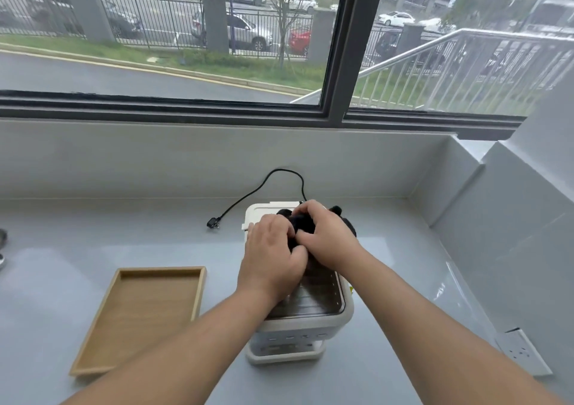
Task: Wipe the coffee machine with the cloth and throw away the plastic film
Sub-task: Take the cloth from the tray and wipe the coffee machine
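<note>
A white coffee machine with a shiny dark metal top stands on the grey counter, right of centre. A black cloth lies bunched on the back part of its top. My left hand and my right hand both rest on the machine's top with fingers curled into the cloth. Most of the cloth is hidden under my hands. I cannot pick out any plastic film on the machine.
A shallow wooden tray lies left of the machine. The machine's black cord and plug trail unplugged toward the back wall. A white wall socket sits low on the right wall. A window spans the back.
</note>
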The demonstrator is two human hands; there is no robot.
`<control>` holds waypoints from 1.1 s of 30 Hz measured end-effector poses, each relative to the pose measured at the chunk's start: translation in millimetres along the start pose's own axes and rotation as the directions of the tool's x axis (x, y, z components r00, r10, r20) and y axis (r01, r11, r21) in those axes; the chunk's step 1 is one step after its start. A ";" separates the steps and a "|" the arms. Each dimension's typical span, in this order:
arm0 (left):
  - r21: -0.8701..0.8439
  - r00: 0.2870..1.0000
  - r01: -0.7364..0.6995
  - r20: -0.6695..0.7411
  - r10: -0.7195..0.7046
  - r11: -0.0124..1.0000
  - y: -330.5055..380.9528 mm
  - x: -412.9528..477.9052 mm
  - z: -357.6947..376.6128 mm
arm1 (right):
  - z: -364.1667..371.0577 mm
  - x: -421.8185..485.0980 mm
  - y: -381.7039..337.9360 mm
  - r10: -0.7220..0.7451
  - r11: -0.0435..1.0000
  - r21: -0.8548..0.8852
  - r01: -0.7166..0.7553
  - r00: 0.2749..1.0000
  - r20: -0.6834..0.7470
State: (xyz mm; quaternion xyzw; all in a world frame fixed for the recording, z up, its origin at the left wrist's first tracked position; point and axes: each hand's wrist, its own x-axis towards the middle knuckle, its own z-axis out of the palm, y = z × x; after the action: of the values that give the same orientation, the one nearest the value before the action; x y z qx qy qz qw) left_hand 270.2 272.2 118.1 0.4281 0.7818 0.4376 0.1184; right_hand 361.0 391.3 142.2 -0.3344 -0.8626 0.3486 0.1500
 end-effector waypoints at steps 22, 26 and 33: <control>-0.101 0.964 -0.072 0.247 0.095 0.992 -15.5 -1.6 -33.4 | 27.5 -70.8 -45.0 0.172 0.889 0.425 -0.173 0.984 0.041; 0.046 0.932 -0.215 0.308 0.191 0.976 -19.1 6.6 -46.4 | 27.7 -80.7 -44.5 0.221 0.917 0.357 -0.180 0.972 -0.077; 0.195 0.882 -0.403 0.344 0.323 0.894 0.3 6.2 -51.0 | 9.0 -97.2 -36.0 -0.038 0.973 -0.229 -0.031 0.956 -0.291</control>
State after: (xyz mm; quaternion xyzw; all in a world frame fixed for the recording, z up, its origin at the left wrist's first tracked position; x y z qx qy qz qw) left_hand 238.0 247.4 149.5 0.6416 0.7100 0.2746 0.0944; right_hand 410.6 301.3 158.5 -0.3959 -0.8661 0.1922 0.2369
